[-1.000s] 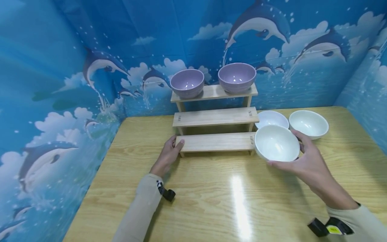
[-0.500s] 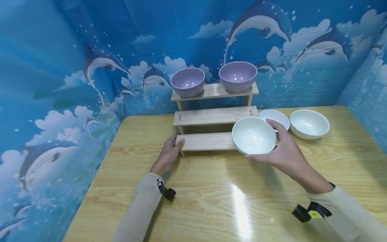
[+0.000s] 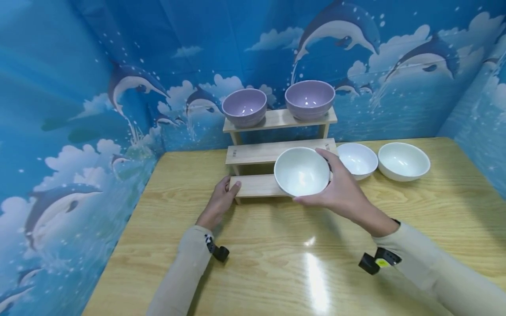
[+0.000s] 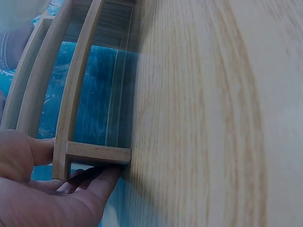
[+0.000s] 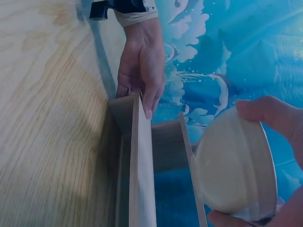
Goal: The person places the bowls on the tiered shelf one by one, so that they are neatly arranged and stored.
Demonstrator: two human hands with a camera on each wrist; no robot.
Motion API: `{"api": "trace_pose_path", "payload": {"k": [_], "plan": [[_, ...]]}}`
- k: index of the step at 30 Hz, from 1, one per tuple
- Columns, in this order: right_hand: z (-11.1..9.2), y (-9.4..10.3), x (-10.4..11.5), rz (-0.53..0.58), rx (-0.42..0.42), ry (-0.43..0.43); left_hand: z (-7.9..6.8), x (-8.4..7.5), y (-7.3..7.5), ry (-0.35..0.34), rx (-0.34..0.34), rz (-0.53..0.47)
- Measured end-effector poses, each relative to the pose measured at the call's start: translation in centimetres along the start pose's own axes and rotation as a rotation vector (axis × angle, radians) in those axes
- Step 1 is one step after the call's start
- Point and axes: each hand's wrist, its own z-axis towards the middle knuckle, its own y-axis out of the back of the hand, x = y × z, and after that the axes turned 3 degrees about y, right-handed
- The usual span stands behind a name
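Observation:
In the head view my right hand (image 3: 344, 191) grips a white bowl (image 3: 302, 171) by its right side, thumb at the near rim and fingers at the far side. The bowl overlaps the lower and middle steps of a three-step wooden rack (image 3: 257, 186). In the right wrist view the bowl's base (image 5: 227, 165) is right at the edge of a step. My left hand (image 3: 218, 202) holds the left end of the lowest step, thumb on top and fingers curled beneath, as the left wrist view shows. Two purple bowls (image 3: 245, 108) stand on the top step.
A white bowl (image 3: 357, 160) and a pale greenish-white bowl (image 3: 403, 162) stand side by side on the wooden table (image 3: 253, 259), right of the rack. A dolphin-printed blue backdrop (image 3: 189, 48) rises behind the rack and along both sides.
My right hand has carried the white bowl leftward and slightly up, from the rack's right end to over its steps. My left hand has stayed in place on the rack.

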Motion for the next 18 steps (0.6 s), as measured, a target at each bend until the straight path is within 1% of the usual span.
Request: {"api": "trace_pose_path", "payload": {"k": [6,11,15,18], "plan": [[1.3,-1.0,0.3,0.031,0.01,0.022,0.0,-0.2,-0.1,0.008,-0.005,-0.01],[2.2,-1.9,0.6,0.038,-0.001,0.065,0.1,-0.2,-0.1,0.015,-0.005,-0.011],[2.8,-2.8,0.6,0.076,0.008,0.102,0.3,-0.1,-0.1,0.023,-0.013,-0.008],[3.0,-3.5,0.7,0.096,0.018,0.106,0.3,-0.1,-0.1,0.022,-0.017,-0.004]]}}
